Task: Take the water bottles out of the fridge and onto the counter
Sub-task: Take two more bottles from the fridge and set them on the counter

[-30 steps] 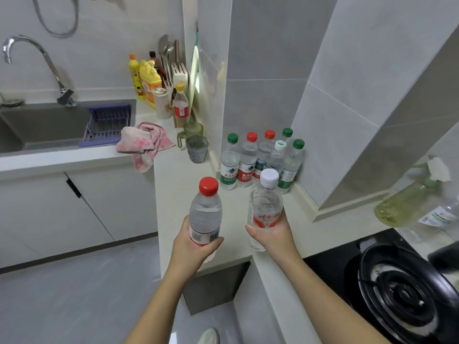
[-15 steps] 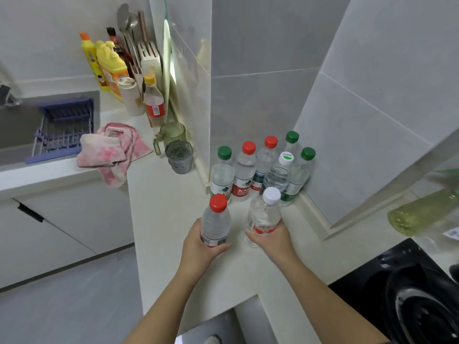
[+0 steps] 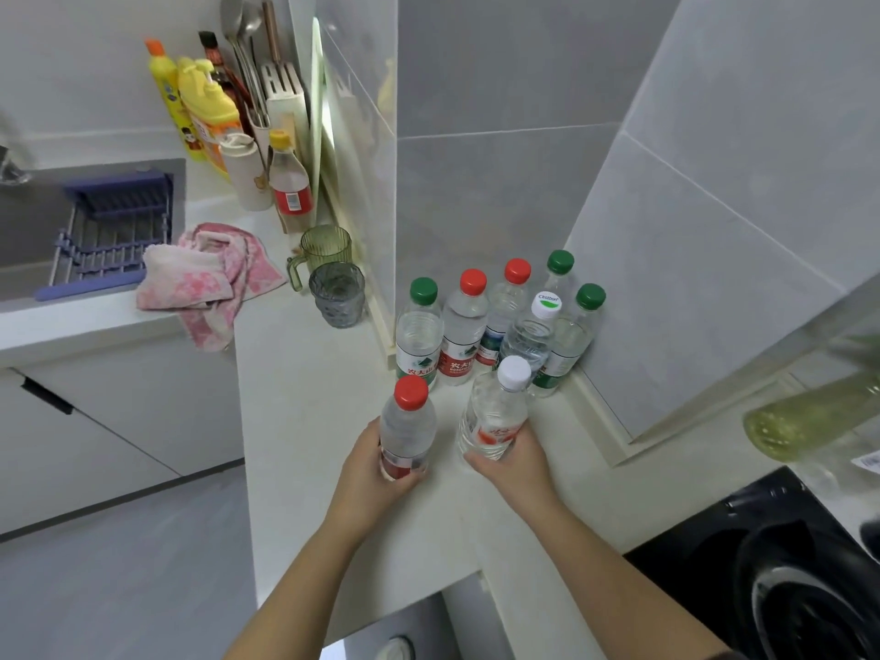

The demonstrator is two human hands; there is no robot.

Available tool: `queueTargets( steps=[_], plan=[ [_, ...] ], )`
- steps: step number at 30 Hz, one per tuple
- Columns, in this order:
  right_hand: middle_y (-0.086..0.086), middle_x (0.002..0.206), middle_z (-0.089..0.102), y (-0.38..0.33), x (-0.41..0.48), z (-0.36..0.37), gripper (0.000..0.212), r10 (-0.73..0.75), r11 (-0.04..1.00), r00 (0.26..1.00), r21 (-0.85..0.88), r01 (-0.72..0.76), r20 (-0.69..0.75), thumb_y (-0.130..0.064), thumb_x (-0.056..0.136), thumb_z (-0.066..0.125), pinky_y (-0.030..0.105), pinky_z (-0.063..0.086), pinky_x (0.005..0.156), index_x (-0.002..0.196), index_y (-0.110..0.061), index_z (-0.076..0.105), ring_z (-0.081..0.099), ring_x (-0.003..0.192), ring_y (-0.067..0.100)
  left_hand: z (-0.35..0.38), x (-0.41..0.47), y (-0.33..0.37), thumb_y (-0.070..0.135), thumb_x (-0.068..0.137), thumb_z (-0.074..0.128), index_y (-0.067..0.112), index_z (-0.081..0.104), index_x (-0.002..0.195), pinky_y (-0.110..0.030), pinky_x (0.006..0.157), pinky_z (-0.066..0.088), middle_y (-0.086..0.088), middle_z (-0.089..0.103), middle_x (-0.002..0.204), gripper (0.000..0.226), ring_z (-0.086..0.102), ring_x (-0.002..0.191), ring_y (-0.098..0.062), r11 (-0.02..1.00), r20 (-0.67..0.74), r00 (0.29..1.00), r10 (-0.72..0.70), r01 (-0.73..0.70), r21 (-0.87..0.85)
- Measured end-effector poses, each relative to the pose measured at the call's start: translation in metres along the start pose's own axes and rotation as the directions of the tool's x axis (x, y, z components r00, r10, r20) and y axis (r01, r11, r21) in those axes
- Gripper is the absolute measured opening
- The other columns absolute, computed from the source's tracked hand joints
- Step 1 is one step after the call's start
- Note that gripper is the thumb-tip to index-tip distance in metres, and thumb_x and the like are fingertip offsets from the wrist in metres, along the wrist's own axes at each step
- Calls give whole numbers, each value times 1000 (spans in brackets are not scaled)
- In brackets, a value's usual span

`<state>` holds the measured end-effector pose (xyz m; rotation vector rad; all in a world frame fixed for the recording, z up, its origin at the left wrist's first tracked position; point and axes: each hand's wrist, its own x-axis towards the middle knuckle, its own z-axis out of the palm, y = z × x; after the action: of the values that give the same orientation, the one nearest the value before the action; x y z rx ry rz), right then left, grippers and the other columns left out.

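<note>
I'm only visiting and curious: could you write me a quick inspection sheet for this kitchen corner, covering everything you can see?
Surface: pale counter, bare in front of the bottles.
Job's things: six bottles stand capped in the wall corner. A red-capped bottle and a tilted white-capped bottle are held just in front of them; whether they touch the counter is unclear.
Clutter: pink towel draped over the counter edge, green mug, grey glass, yellow detergent bottles.
Hands: left hand grips the red-capped bottle; right hand grips the white-capped bottle.
Cables: nothing seen.
Surroundings: sink with blue rack at left, gas stove at right, tiled walls.
</note>
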<state>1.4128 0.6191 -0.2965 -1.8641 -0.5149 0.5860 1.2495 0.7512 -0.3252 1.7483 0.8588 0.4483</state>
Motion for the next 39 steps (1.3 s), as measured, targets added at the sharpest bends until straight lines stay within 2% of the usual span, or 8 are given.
queueTargets(
  steps=[3, 11, 17, 20, 24, 27, 31, 39],
  plan=[
    [2, 103, 70, 7, 1, 2, 46, 33, 994, 999, -107, -36, -35, -13, 70, 87, 22, 51, 80, 109, -16, 62, 67, 93, 17, -2, 0, -7, 26, 69, 86, 37, 59, 108, -23, 81, 50, 17, 67, 107, 49, 63, 96, 0, 999, 1, 1000, -25, 25, 46],
    [-4, 105, 69, 16, 38, 12, 56, 77, 997, 991, -9, -79, -113, -12, 67, 89, 19, 50, 78, 112, -16, 57, 67, 96, 8, 36, 35, 17, 22, 68, 87, 23, 59, 103, -24, 75, 48, 8, 64, 99, 45, 61, 95, -13, 997, -122, 992, -25, 34, 68],
    [4, 78, 55, 32, 48, 17, 45, 90, 994, 981, -43, -99, -173, -20, 68, 89, 39, 53, 65, 102, -22, 60, 58, 67, 19, 45, 45, 14, 28, 72, 86, 17, 60, 116, -36, 88, 53, 6, 64, 107, 52, 61, 101, -13, 998, -145, 988, -50, 55, 33],
    [0, 75, 59, 31, 54, 21, 49, 75, 996, 973, -22, -81, -219, -14, 68, 89, 31, 52, 62, 101, -23, 54, 60, 60, 10, 45, 52, 14, 25, 72, 85, 21, 59, 114, -39, 89, 53, 8, 64, 107, 50, 62, 101, -13, 998, -166, 984, -60, 64, 20],
    [0, 71, 59, 31, 64, 24, 49, 60, 998, 967, -10, -65, -248, -9, 67, 90, 16, 48, 57, 85, -24, 47, 59, 56, -2, 44, 61, 20, 29, 69, 87, 50, 47, 116, -28, 85, 54, 16, 61, 111, 65, 63, 101, -6, 998, -159, 986, -39, 32, -45],
    [0, 69, 59, 33, 66, 25, 47, 44, 998, 969, -23, -51, -242, -10, 67, 90, 12, 45, 56, 80, -22, 46, 57, 57, -1, 41, 66, 19, 26, 68, 88, 44, 37, 136, -27, 90, 52, 18, 59, 126, 86, 61, 112, -3, 997, -102, 995, 12, -20, -81],
    [1, 79, 58, 40, 66, 19, 46, 18, 997, 977, -71, -34, -214, -17, 66, 90, 14, 42, 66, 79, -24, 46, 57, 76, 9, 36, 71, 17, 28, 73, 84, 52, 10, 148, -3, 77, 44, 38, 56, 114, 108, 57, 97, 20, 1000, 10, 1000, -4, 4, -9],
    [2, 85, 53, 38, 66, 27, 54, -10, 990, 971, -138, -24, -238, -18, 66, 91, 33, 44, 72, 79, -28, 39, 54, 79, 24, 35, 72, 13, 26, 75, 84, 49, 5, 149, -4, 79, 42, 48, 53, 104, 111, 52, 94, 26, 1000, 26, 999, -25, 25, -4]
  ],
)
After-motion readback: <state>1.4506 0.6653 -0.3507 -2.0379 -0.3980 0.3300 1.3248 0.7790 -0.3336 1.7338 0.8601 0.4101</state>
